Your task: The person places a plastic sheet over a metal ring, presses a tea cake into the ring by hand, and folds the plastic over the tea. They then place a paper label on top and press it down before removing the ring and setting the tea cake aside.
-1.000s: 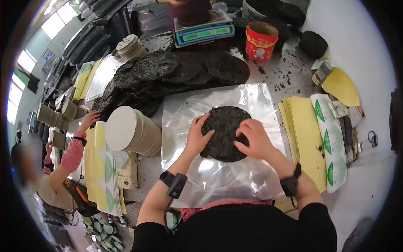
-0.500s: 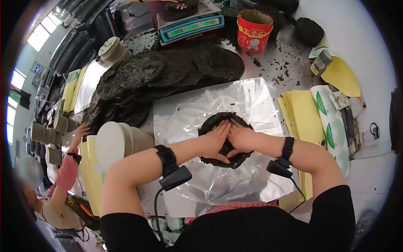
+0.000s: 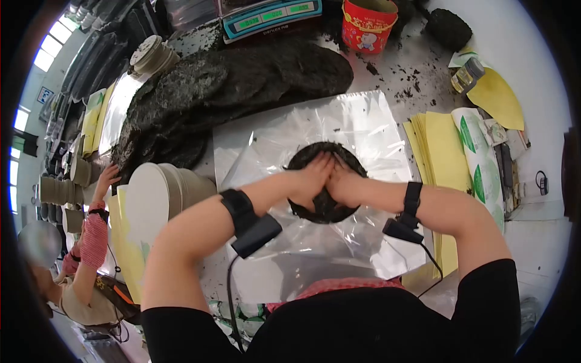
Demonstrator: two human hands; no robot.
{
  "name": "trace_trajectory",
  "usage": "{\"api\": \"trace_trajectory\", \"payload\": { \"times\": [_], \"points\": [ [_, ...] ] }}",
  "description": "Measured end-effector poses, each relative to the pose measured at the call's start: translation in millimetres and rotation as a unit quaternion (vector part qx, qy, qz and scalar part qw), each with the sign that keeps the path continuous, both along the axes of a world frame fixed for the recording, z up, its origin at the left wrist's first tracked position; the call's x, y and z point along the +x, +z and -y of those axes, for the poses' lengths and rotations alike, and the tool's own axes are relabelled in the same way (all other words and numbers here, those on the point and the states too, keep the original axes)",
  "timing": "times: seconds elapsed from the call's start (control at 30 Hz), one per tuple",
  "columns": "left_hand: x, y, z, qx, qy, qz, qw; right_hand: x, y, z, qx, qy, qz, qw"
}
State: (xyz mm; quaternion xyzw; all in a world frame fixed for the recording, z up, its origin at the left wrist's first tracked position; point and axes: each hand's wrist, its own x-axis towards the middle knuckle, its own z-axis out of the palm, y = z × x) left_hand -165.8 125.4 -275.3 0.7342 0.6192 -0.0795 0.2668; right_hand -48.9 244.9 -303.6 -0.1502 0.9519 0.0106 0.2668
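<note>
A dark, round, fibrous cake (image 3: 328, 213) lies on clear plastic sheeting (image 3: 375, 151) in front of me. My left hand (image 3: 313, 179) presses flat on its left half, fingers stretched out and pointing away from me. On the right half rests my right hand (image 3: 344, 183), also flat, its fingertips meeting the left ones near the far rim. Neither hand grips anything. Part of the cake's top is hidden beneath my palms. Beyond the sheeting lies a long heap of the same-looking dark material (image 3: 242, 85).
Pale round discs (image 3: 148, 196) are stacked at the left, and yellow sheets (image 3: 445, 151) at the right. Behind are a digital scale (image 3: 272, 19), a red bucket (image 3: 368, 30) and a small jar (image 3: 467, 75). Another person's hand (image 3: 108, 177) reaches in from the left.
The whole view has tilted down, so the table items sit higher in the picture. My hands remain on the cake, slightly shifted. The person's hands behind the scale have left the view.
</note>
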Motion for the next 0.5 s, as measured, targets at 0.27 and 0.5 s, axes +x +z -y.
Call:
{"api": "trace_trajectory", "payload": {
  "times": [0.27, 0.5],
  "points": [
    [8, 3, 21, 0.130, 0.097, 0.034, 0.986, 1, 1, 5, -0.004, -0.043, -0.030, 0.999],
    [146, 88, 142, -0.073, 0.158, 0.512, 0.842, 17, 8, 4, -0.153, -0.072, -0.169, 0.971]
  ]
}}
